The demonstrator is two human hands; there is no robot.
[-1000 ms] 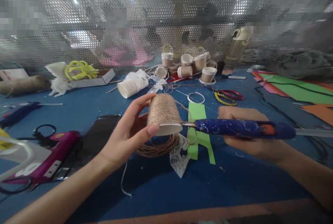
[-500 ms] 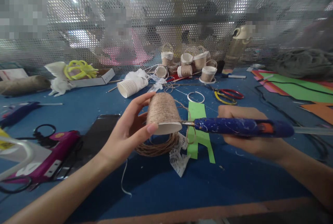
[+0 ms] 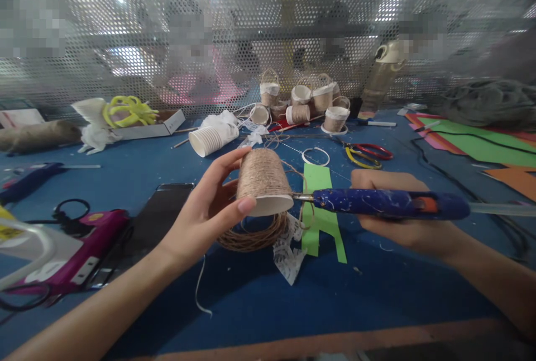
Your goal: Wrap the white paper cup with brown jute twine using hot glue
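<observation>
My left hand (image 3: 209, 199) grips a paper cup (image 3: 263, 179) wrapped in jute twine, tilted with its white rim facing down and toward me. The fingers go round its left side, and the thumb presses near the rim. In my right hand (image 3: 397, 221) is a blue glue gun (image 3: 385, 203), pointing left. Its metal nozzle meets the cup's right edge close to the rim. A strand of twine loops off the cup's right side. Below the cup lies a coil of twine (image 3: 253, 238), partly hidden, beside a crumpled printed scrap (image 3: 288, 257) and a green paper piece (image 3: 320, 215).
Stacked paper cups (image 3: 209, 140) and several twine-wrapped cups (image 3: 322, 98) stand toward the mesh screen. Scissors (image 3: 364, 154) and a white ring (image 3: 316, 156) lie beyond the green paper. To the left are a phone (image 3: 163, 215), a magenta power strip (image 3: 90, 243) and another glue gun (image 3: 33, 179).
Almost nothing differs. The glue gun's rear end has shifted very slightly left, while its nozzle stays at the cup's rim. Both hands keep their grips.
</observation>
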